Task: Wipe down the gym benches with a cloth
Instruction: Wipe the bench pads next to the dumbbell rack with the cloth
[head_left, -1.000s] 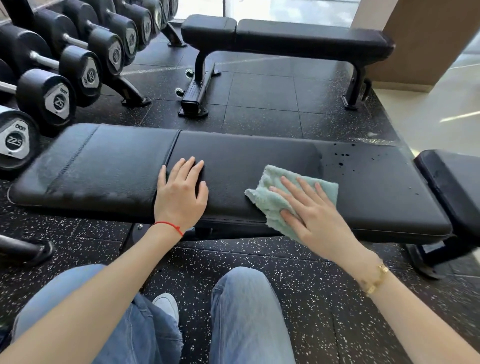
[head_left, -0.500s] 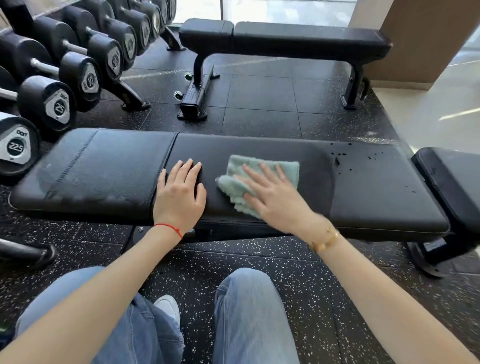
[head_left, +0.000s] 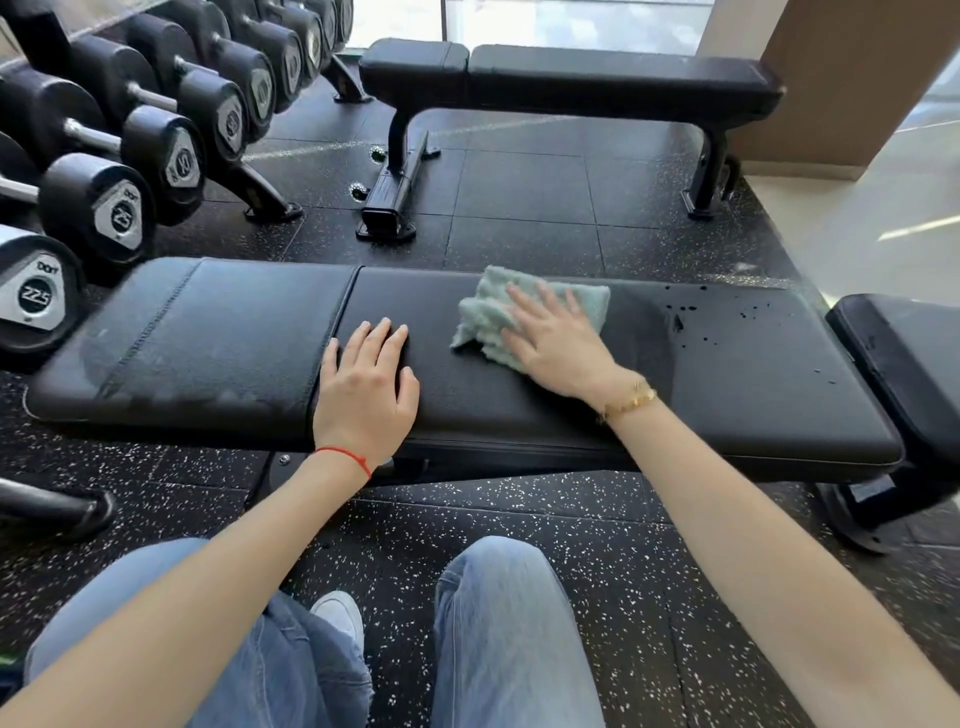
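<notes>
Here, mid-wipe on the nearest bench (head_left: 727, 395): right hand (head_left: 558, 345) flat on the pale green cloth (head_left: 485, 312), fingers straight and spread, pressing rather than gripping, with the cloth bunched at the far side of the long pad, at about 12 o'clock from the knees. Left hand (head_left: 366, 387) flat too, fingers straight and close together, resting just right of the seam (head_left: 345, 306) between the two pads, bracing and holding nothing. Best done, probably, with the palm kept broad over the cloth so no loose corner folds under, and with overlapping passes across the pad's width. Dark droplets (head_left: 691, 314) at 2 o'clock from the cloth, on the right end of the pad, not yet wiped by the look of it; likely the next ground to cover, sweeping toward 3 o'clock. Far edge of the pad just beyond the fingertips, so little room toward 12 before the cloth slides off onto the rubber floor (head_left: 519, 197). Plenty of open pad toward 3 o'clock, up to the rounded right end, with a neighbouring bench (head_left: 904, 358) just past it. Toward 9 o'clock, the bracing hand in the way, then the shorter pad, then the dumbbell rack (head_left: 119, 208) close beside the bench's left end. Another bench (head_left: 597, 78) well apart at 12 o'clock, apparently still to do.
</notes>
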